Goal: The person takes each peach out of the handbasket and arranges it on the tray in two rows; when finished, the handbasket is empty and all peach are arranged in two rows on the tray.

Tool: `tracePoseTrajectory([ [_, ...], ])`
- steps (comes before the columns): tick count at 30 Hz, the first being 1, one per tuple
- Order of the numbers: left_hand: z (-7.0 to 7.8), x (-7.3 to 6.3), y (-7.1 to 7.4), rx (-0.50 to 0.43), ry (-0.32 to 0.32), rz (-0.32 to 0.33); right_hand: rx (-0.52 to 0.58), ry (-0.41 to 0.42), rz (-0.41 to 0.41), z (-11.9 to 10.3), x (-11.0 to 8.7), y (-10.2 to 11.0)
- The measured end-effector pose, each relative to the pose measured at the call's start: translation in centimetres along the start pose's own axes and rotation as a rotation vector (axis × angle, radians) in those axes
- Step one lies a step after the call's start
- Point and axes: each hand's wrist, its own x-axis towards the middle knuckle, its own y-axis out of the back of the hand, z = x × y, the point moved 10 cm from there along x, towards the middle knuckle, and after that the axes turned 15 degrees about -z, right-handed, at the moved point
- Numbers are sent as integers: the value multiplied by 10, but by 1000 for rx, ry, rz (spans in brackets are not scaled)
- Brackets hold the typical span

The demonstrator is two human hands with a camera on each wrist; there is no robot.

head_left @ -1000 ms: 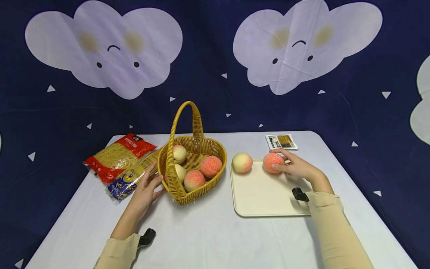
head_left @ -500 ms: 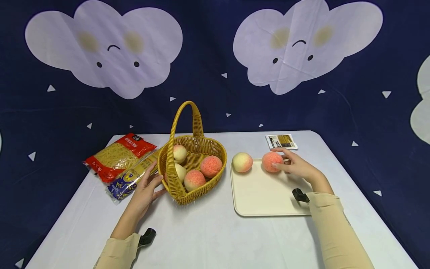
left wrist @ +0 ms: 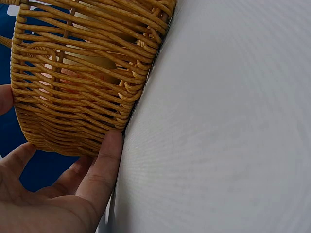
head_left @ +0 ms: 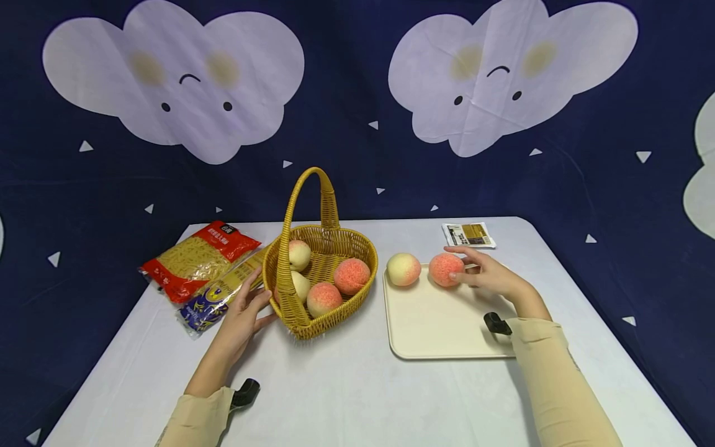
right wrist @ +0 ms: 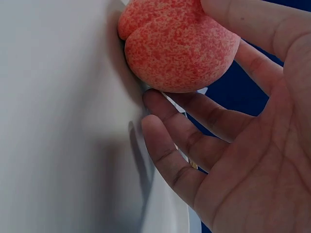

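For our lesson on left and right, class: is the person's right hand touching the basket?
No, the right hand touches a pinkish-red peach, while the left hand touches the wicker basket.

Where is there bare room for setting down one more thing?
Free: the white table between the sleeves, in front of the basket and tray; also the tray's near-left part, before the pale peach. Crowded: left of the basket, by the pasta bag, packet and left fingers; the tray's far side, with the redder peach and right fingers.
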Motion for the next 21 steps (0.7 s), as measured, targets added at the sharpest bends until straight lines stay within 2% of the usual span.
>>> tracePoseTrajectory([
  [10, -2, 0, 1, -4, 4, 3, -37, -6, 27, -2, 3, 0],
  [21, -1, 1, 1, -8, -3, 2, -13, -19, 60, 4, -2, 5],
])
